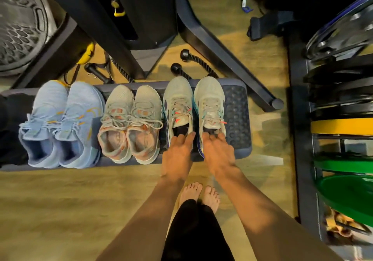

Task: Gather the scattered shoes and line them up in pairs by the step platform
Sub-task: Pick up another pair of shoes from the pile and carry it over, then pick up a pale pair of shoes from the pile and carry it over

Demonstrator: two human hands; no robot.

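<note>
Shoes of pale grey-white mesh with teal and dark side stripes and orange-red lace tips make up the pair under the hands, set toes away from the person at the right end of the dark navy step platform (236, 117) with a knobbly top. The left hand (177, 154) has its fingers (180, 138) bent over the heel collar of the left grey-white shoe (177, 99), tips at the black opening. The right hand (219, 155) hooks its fingers (211, 136) over the heel collar of the right grey-white shoe (210, 97) in the same way. The two hands sit close together but apart, one on each shoe, and the shoes touch side by side.

Left of them on the platform stands a grey-and-pink laced pair (119, 107), then a light blue knit pair (80, 103), all pointing the same way. Bare feet (190, 192) stand on the wood-look floor (60, 200) just before the platform. Black rope handles (201, 63) lie behind it, and green and yellow weight plates (347, 192) stand racked at the right.
</note>
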